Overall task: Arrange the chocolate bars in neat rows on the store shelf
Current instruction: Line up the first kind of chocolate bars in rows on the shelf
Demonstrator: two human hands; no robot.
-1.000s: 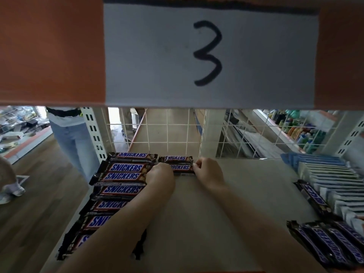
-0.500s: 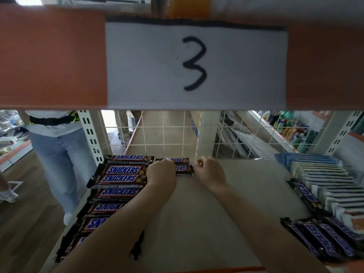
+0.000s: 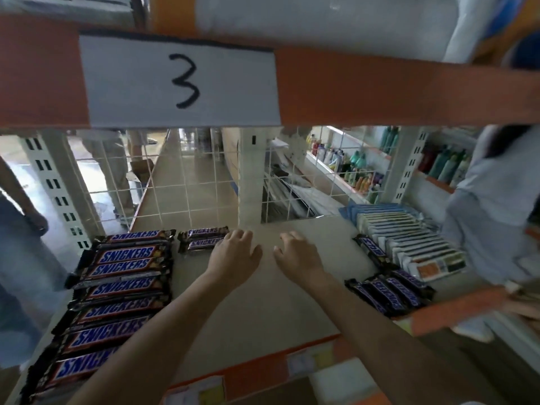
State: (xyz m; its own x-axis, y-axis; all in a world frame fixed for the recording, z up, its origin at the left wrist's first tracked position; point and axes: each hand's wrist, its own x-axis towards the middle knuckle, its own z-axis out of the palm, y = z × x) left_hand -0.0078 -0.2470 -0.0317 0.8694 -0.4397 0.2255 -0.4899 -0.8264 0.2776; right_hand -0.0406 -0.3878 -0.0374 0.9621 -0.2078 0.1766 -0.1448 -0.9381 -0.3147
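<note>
L hand [image 3: 233, 255] is hovering w/ relaxed grip, fingertips touching two small Snickers bars [image 3: 203, 240] far on shelf [image 3: 248, 317]; R hand [image 3: 298, 254] is hanging released, holding nothing.

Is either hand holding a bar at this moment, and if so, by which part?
Neither holds anything. The left hand lies open, its fingertips at the right end of the two small Snickers bars; actual contact cannot be told. The right hand is open over the bare shelf.
</note>
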